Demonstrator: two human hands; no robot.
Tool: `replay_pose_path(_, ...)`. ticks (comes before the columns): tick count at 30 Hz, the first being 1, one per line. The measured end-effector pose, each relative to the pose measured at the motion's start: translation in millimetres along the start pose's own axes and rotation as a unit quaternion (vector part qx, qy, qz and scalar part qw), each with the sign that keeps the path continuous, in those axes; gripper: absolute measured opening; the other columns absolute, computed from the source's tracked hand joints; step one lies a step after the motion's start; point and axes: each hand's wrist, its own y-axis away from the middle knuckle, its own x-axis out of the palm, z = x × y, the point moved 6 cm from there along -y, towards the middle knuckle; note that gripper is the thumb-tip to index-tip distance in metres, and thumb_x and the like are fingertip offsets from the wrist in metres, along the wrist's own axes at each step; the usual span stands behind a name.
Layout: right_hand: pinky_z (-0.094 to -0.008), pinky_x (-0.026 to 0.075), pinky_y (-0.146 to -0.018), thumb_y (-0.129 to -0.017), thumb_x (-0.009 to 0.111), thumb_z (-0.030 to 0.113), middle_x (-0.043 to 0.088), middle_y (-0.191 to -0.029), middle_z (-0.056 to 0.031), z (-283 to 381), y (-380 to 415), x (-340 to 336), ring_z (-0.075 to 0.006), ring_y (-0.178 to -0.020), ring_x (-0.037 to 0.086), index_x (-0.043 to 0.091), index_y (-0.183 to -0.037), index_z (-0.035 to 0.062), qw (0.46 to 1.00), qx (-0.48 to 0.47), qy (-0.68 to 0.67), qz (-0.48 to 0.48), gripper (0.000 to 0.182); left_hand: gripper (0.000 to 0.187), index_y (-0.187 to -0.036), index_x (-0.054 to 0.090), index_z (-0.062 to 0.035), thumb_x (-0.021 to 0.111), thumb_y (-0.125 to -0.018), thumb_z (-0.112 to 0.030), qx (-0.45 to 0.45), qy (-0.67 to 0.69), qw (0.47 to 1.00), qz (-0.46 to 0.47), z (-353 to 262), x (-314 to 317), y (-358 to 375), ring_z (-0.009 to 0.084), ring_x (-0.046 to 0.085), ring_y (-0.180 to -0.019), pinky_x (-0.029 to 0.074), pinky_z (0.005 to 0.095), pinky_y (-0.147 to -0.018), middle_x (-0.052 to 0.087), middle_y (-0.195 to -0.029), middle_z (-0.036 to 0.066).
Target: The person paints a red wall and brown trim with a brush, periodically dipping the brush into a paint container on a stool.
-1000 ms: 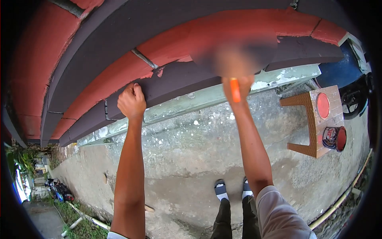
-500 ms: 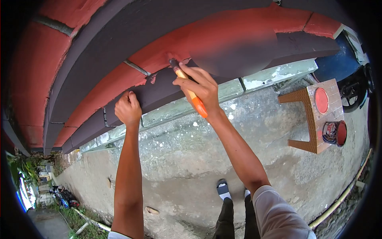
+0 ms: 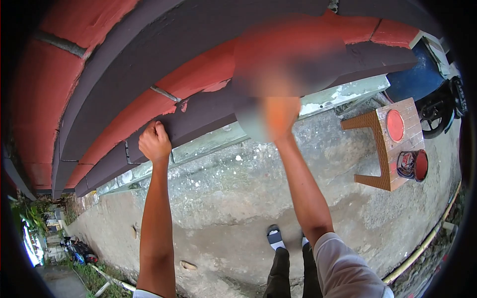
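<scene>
My left hand (image 3: 155, 141) is closed in a fist against the dark purple ledge (image 3: 198, 111), below the strip of red-painted wall (image 3: 196, 74). Further right, my right hand (image 3: 286, 124) reaches up to the same ledge, largely covered by a blurred patch. Orange, the colour of the paintbrush handle it held a moment ago, shows through that blur. The bristles and the spot they meet are hidden. Patches of red paint overlap the purple edge between my hands.
A brown stool (image 3: 407, 116) on the right holds a red-stained lid (image 3: 395, 125) and an open paint can (image 3: 412, 165). Behind it are a blue drum (image 3: 415, 74) and a black wheel (image 3: 435, 116). A paint-spattered pale green ledge (image 3: 213, 145) runs below the purple one, above the concrete floor (image 3: 223, 198).
My right hand has moved right along the ledge, away from the spot where the paintbrush touched the wall, and into the blurred patch. My left hand stays on the ledge.
</scene>
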Motion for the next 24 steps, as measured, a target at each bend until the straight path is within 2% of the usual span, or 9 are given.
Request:
replay_pose_path(1, -0.0338, 0.059, -0.085, -0.072, 0.082, -0.003, 0.075, -0.120, -0.0112, 9.5, 3.5, 7.1, -0.0260, -0.103, 0.069, 0.082, -0.087, 0.0124, 0.999, -0.008, -0.032, 0.019, 0.021, 0.034, -0.076, 0.066, -0.0035, 0.058, -0.095, -0.030, 0.000, -0.002, 1.000, 0.003, -0.3, -0.3, 0.4, 0.0479, 0.063, -0.067, 0.046, 0.0546, -0.061, 0.062, -0.066, 0.022)
replay_pose_path(2, -0.0368, 0.057, -0.086, -0.074, 0.079, -0.005, 0.075, -0.115, -0.0144, 17.9, 7.2, 11.3, -0.0290, -0.104, 0.069, 0.081, -0.092, 0.0087, 0.995, -0.008, -0.083, 0.048, 0.023, 0.034, -0.076, 0.066, -0.0033, 0.058, -0.095, -0.030, 0.002, -0.004, 1.000, 0.005, -1.5, -0.7, -0.2, 0.0480, 0.063, -0.068, 0.046, 0.0548, -0.061, 0.062, -0.066, 0.022)
replay_pose_path(4, -0.0360, 0.058, -0.084, -0.072, 0.080, -0.007, 0.075, -0.117, -0.0155, 27.1, 10.7, 15.5, -0.0288, -0.103, 0.070, 0.082, -0.093, 0.0087, 0.981, -0.009, -0.162, 0.103, 0.026, 0.035, -0.076, 0.065, -0.0028, 0.057, -0.095, -0.031, 0.007, -0.004, 1.000, 0.005, -3.3, -1.4, -0.9, 0.0483, 0.063, -0.068, 0.046, 0.0556, -0.062, 0.062, -0.066, 0.022)
replay_pose_path(7, -0.0352, 0.058, -0.082, -0.072, 0.080, -0.007, 0.075, -0.119, -0.0159, 9.2, 2.0, 6.4, -0.0283, -0.101, 0.070, 0.082, -0.093, 0.0081, 0.985, -0.039, -0.128, 0.106, 0.026, 0.036, -0.075, 0.064, -0.0028, 0.056, -0.096, -0.031, 0.004, -0.005, 1.000, 0.008, -2.4, -0.4, -1.2, 0.0482, 0.063, -0.067, 0.045, 0.0561, -0.061, 0.061, -0.066, 0.023)
replay_pose_path(12, -0.0378, 0.055, -0.092, -0.083, 0.074, -0.007, 0.075, -0.120, -0.0158, -46.3, -34.9, -43.8, -0.0288, -0.108, 0.069, 0.081, -0.095, 0.0068, 1.000, 0.006, 0.025, 0.016, 0.020, 0.036, -0.074, 0.064, -0.0031, 0.056, -0.096, -0.031, 0.005, 0.004, 1.000, 0.004, -4.5, -1.4, -0.9, 0.0478, 0.062, -0.066, 0.045, 0.0556, -0.060, 0.060, -0.066, 0.023)
replay_pose_path(16, -0.0374, 0.055, -0.091, -0.086, 0.073, -0.005, 0.075, -0.118, -0.0151, -65.5, -43.6, -62.4, -0.0289, -0.105, 0.069, 0.081, -0.095, 0.0060, 0.994, 0.060, 0.076, -0.059, 0.016, 0.036, -0.075, 0.064, -0.0033, 0.055, -0.096, -0.031, 0.004, 0.005, 1.000, 0.003, -2.8, -0.5, -1.2, 0.0479, 0.062, -0.066, 0.045, 0.0555, -0.060, 0.061, -0.066, 0.023)
replay_pose_path(20, -0.0366, 0.055, -0.089, -0.077, 0.076, -0.005, 0.076, -0.110, -0.0132, -34.9, -27.7, -28.1, -0.0275, -0.103, 0.069, 0.082, -0.091, 0.0082, 1.000, 0.008, 0.012, -0.002, 0.020, 0.035, -0.077, 0.066, -0.0037, 0.055, -0.096, -0.031, 0.016, -0.006, 1.000, -0.002, -4.8, -1.3, -0.8, 0.0484, 0.063, -0.068, 0.045, 0.0560, -0.061, 0.062, -0.068, 0.023)
replay_pose_path(24, -0.0355, 0.057, -0.087, -0.077, 0.078, -0.006, 0.075, -0.117, -0.0161, -16.9, -16.8, -18.0, -0.0277, -0.102, 0.070, 0.081, -0.091, 0.0062, 0.988, 0.008, -0.115, 0.100, 0.018, 0.034, -0.079, 0.068, -0.0036, 0.055, -0.096, -0.030, 0.019, -0.016, 1.000, 0.001, -1.7, 0.3, -2.2, 0.0485, 0.064, -0.070, 0.046, 0.0565, -0.062, 0.063, -0.070, 0.024)
